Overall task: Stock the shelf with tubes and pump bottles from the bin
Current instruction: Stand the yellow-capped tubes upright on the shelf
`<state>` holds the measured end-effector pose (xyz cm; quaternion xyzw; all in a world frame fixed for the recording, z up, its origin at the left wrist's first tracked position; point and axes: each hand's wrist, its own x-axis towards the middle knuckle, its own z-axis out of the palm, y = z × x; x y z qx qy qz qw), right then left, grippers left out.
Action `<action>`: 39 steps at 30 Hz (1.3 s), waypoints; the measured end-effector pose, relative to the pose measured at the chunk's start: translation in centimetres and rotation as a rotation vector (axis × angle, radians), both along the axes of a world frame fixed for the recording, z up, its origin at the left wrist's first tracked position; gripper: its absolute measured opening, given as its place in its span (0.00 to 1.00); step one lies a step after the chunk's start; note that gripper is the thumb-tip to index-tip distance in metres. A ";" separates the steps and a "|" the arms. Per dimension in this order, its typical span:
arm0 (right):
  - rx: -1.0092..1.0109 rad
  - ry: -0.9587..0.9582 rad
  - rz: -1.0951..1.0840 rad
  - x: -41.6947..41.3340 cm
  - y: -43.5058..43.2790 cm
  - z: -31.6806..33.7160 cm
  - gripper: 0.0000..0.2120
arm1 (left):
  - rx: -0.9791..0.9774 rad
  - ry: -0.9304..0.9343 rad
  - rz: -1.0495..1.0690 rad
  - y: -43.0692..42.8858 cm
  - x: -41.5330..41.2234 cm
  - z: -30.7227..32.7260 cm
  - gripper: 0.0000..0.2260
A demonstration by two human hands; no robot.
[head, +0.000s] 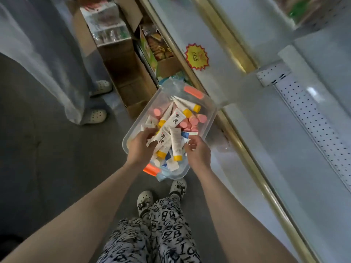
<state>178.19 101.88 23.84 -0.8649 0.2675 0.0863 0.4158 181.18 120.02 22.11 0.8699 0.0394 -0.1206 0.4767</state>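
Note:
A clear plastic bin [209,120] with orange handles sits on the floor beside the shelf. It holds several white tubes with yellow caps [175,143] and pink-capped bottles [191,121]. My left hand [141,147] reaches into the bin's near left side, its fingers closing around a white tube with red lettering [163,139]. My right hand [197,150] is at the near right side, fingers pinched on a small white and blue item [187,135]. The white shelf [313,120] with a perforated back runs along the right.
Open cardboard boxes [133,73] of packaged goods stand on the floor behind the bin. Another person's feet in white clogs [96,115] stand at the left. A yellow starburst tag [197,56] hangs on the shelf's gold rail. My own feet are just below the bin.

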 end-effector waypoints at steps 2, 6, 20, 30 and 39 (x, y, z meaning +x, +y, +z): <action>-0.023 0.028 0.030 0.7 -0.2 -1.5 0.12 | 0.029 0.028 -0.007 0.0 0.5 -1.7 0.18; -0.054 0.109 0.084 2.3 -0.4 -4.6 0.13 | 0.117 0.066 -0.017 -0.2 1.7 -4.6 0.19; -0.324 0.239 0.339 4.8 1.0 -12.4 0.26 | 0.370 0.201 -0.177 -1.3 2.6 -11.1 0.27; -0.325 0.367 0.356 5.5 1.5 -13.6 0.32 | 0.430 0.376 -0.204 -1.4 3.5 -11.8 0.19; 0.051 0.393 0.150 5.4 0.4 -9.1 0.25 | 0.167 0.353 -0.052 -0.8 3.1 -8.4 0.21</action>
